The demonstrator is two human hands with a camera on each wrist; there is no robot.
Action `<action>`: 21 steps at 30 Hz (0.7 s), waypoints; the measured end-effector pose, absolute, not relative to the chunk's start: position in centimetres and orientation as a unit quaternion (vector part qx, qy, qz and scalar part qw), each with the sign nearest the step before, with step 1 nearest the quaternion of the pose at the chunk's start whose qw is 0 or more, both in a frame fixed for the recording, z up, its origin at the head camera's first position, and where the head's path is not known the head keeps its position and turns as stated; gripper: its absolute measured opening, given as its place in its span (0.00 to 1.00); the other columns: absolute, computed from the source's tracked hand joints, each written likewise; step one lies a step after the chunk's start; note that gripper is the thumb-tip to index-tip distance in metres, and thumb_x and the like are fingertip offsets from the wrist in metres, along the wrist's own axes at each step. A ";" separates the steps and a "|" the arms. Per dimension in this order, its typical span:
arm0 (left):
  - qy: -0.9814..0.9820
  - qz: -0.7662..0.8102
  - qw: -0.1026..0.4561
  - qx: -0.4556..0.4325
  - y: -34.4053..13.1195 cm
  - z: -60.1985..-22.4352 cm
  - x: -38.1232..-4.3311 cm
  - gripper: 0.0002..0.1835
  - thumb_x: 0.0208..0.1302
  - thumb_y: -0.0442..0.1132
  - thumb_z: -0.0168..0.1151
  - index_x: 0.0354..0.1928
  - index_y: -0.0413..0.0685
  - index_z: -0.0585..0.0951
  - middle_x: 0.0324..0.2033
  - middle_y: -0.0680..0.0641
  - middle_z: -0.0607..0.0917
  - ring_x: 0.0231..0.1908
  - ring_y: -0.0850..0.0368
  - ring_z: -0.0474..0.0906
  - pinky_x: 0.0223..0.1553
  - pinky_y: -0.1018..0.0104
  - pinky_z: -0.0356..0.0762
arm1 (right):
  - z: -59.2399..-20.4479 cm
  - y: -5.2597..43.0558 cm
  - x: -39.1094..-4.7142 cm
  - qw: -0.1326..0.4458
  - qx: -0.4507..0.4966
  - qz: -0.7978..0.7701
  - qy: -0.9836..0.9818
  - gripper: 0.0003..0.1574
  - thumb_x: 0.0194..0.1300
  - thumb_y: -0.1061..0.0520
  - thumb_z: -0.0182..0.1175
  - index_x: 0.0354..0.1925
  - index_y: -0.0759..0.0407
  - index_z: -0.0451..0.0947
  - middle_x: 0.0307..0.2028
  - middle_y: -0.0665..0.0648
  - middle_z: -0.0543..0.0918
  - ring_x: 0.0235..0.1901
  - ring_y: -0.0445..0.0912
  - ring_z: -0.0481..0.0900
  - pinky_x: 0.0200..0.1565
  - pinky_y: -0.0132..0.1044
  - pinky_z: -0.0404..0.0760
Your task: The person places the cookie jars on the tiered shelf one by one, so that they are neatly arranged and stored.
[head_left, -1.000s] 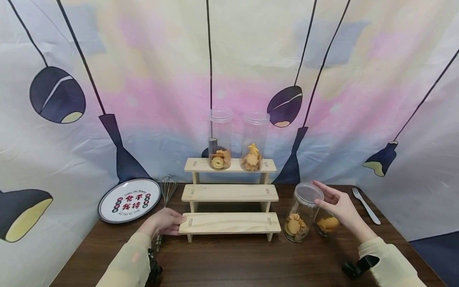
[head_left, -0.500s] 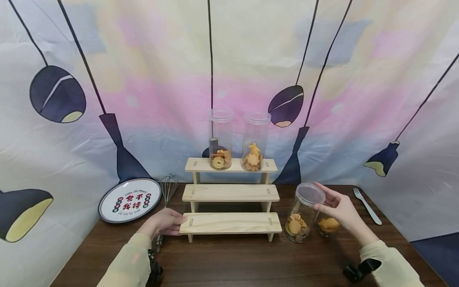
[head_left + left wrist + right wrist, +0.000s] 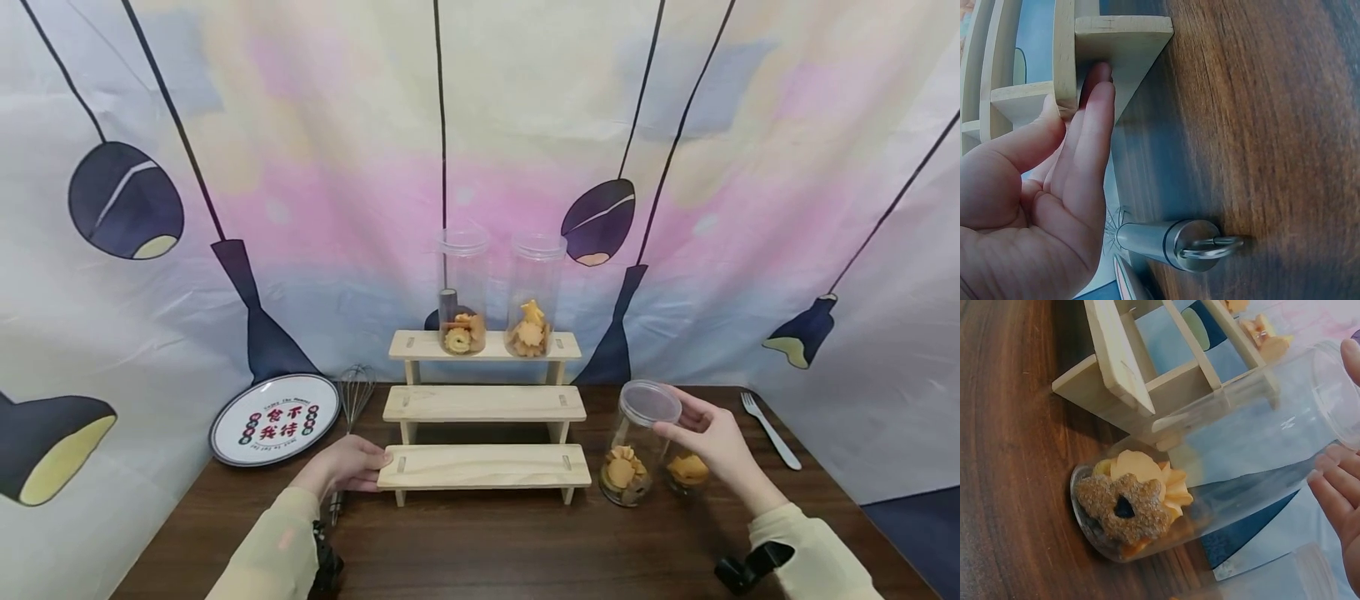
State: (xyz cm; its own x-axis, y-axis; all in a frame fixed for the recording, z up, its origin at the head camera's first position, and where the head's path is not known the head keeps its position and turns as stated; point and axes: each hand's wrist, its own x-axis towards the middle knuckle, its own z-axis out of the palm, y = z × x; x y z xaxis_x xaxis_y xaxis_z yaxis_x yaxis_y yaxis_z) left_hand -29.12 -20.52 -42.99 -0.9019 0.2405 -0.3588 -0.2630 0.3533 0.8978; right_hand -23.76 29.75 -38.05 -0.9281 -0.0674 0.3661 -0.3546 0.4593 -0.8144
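A three-tier wooden display stand point(image 3: 483, 404) is on the brown table. My left hand point(image 3: 347, 467) pinches the left end of its lowest board, thumb on top and fingers underneath. To the right, a clear lidded jar point(image 3: 628, 450) with cookies at its bottom stands on the table. My right hand point(image 3: 708, 433) holds this jar at its lid, the thumb on the near side and fingers on the far side. Another cookie jar point(image 3: 687, 472) stands just to its right, its upper part hidden by my hand. Two clear cookie jars, the left jar point(image 3: 462, 292) and right jar point(image 3: 536, 296), occupy the top tier.
At the left, an oval white plate point(image 3: 275, 420) with red lettering leans against the printed backdrop. A wire whisk point(image 3: 355, 396) lies beside it, partly behind my left hand. On the right side of the table point(image 3: 517, 546) lies a fork point(image 3: 771, 430).
My right fingers have shifted slightly around the jar's lid, and the jar has moved a touch to the right. The left hand stays on the board.
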 end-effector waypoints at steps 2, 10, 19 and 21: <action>0.788 0.573 0.226 0.002 -20.6 -43.1 -29.2 0.19 0.68 0.32 0.55 0.50 0.17 0.70 0.30 0.41 0.86 0.30 0.56 0.83 0.36 0.60 0.86 | -37.9 29.8 -23.7 0.142 0.111 0.509 -0.842 0.36 0.62 0.60 0.64 0.65 0.67 0.65 0.50 0.47 0.81 0.44 0.27 0.77 0.40 0.24 0.82; 0.779 0.578 0.244 0.011 -20.9 -43.3 -29.5 0.20 0.67 0.34 0.58 0.48 0.19 0.72 0.29 0.42 0.86 0.30 0.57 0.83 0.36 0.62 0.86 | -36.9 29.9 -23.6 0.179 0.084 0.518 -0.832 0.37 0.61 0.59 0.65 0.65 0.69 0.64 0.42 0.30 0.78 0.41 0.26 0.78 0.37 0.23 0.82; 0.792 0.568 0.223 -0.010 -20.4 -43.0 -29.0 0.17 0.68 0.31 0.54 0.49 0.18 0.71 0.28 0.44 0.85 0.28 0.58 0.82 0.35 0.62 0.86 | -34.3 30.1 -23.4 0.210 0.105 0.508 -0.829 0.36 0.64 0.59 0.62 0.67 0.66 0.63 0.45 0.29 0.77 0.42 0.26 0.78 0.40 0.20 0.80; 0.794 0.566 0.221 -0.016 -20.4 -43.0 -29.1 0.17 0.68 0.31 0.54 0.49 0.18 0.71 0.28 0.44 0.85 0.28 0.58 0.82 0.35 0.62 0.86 | -33.5 30.1 -23.5 0.219 0.112 0.508 -0.825 0.35 0.64 0.60 0.62 0.66 0.65 0.64 0.45 0.29 0.78 0.42 0.26 0.79 0.39 0.20 0.80</action>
State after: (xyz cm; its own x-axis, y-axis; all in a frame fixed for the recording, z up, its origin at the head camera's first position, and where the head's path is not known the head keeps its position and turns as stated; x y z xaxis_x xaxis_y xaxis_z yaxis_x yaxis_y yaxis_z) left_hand -29.06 -20.43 -42.96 -0.9014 0.2253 -0.3698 -0.2766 0.3577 0.8919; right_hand -23.48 30.12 -33.52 -0.8786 0.0384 0.4760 -0.4079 0.4579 -0.7899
